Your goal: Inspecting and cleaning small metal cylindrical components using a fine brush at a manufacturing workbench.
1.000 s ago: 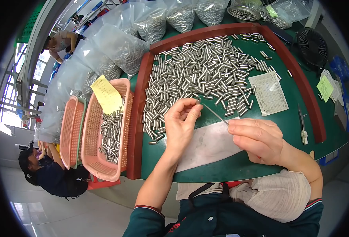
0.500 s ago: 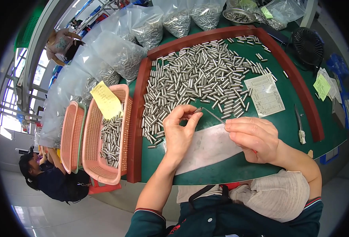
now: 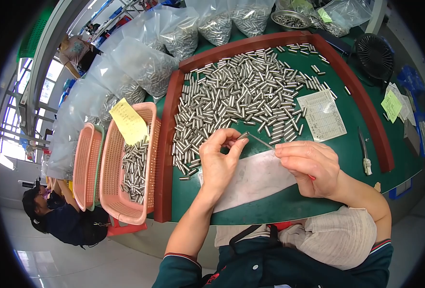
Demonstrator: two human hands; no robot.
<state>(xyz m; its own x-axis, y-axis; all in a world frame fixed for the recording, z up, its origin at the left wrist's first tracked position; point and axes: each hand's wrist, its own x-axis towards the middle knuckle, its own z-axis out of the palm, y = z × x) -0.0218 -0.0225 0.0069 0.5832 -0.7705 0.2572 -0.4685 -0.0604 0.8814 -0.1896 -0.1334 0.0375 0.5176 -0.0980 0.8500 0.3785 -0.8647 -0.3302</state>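
Note:
My left hand [image 3: 219, 161] pinches a small metal cylinder [image 3: 243, 136] between thumb and fingers, above the near edge of a pile of similar steel cylinders [image 3: 241, 89]. In my right hand [image 3: 311, 168] is a thin metal rod [image 3: 261, 141], which slants up and left. Its tip meets the end of the pinched cylinder; whether it goes inside cannot be made out. Below both hands a pale cloth [image 3: 251, 180] lies on the green tabletop [image 3: 279, 211].
A red-brown frame [image 3: 163, 187] borders the pile. Left of it stand pink baskets [image 3: 107, 163], one holding cylinders and a yellow note [image 3: 129, 122]. Filled plastic bags [image 3: 147, 67] line the back. To the right are a printed sheet [image 3: 322, 115], scissors-like tool [image 3: 364, 151] and black fan [image 3: 373, 55].
The cylinder in my left hand has shifted very slightly right and down, and the rod lies at a slightly flatter slant. Both grips stay the same.

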